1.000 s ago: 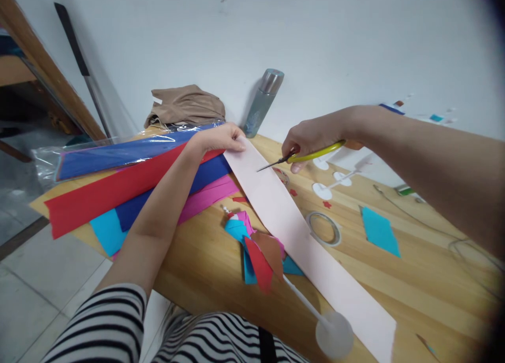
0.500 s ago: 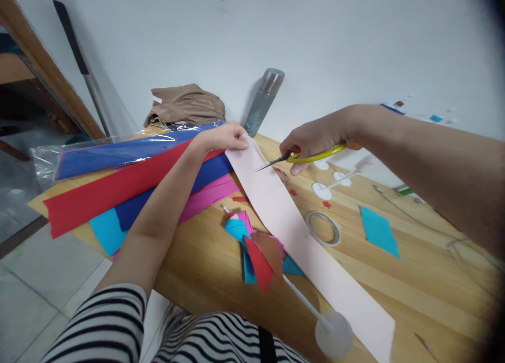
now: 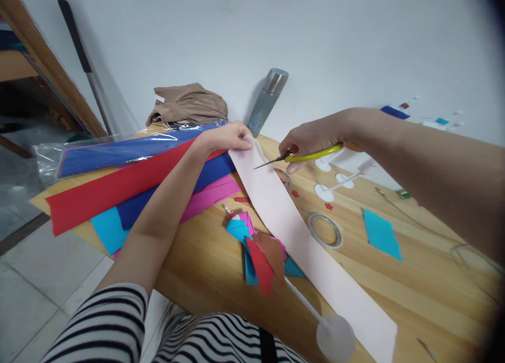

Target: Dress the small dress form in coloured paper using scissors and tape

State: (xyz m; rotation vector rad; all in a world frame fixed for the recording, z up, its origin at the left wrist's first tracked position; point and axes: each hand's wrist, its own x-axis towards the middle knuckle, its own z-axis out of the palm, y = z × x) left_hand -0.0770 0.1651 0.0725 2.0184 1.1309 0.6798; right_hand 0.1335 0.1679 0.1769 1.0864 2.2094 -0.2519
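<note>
My left hand (image 3: pixel 233 137) pinches the far end of a long pale pink crepe paper strip (image 3: pixel 292 226), which runs diagonally down to the table's near right. In my right hand (image 3: pixel 302 144) is a pair of scissors (image 3: pixel 315 154) with yellow handles. Their blades point left and lie over the strip's right edge, a little below my left hand; whether they touch the paper I cannot tell. Beside the strip lies a paper figure (image 3: pixel 260 247) in blue, red, brown and pink, on a white stick with a round white base (image 3: pixel 335 338).
Red (image 3: pixel 118 187), dark blue (image 3: pixel 138 208) and pink (image 3: pixel 213 194) paper strips lie to the left, near a plastic-wrapped blue pack (image 3: pixel 134 155). A flask (image 3: pixel 269 102) and brown cloth (image 3: pixel 189 105) stand by the wall. A tape roll (image 3: pixel 336 237) and turquoise paper piece (image 3: pixel 382 234) lie right.
The view has shifted slightly, so most things sit a little further right. Both hands keep their holds; the scissors have barely moved against the pale pink strip.
</note>
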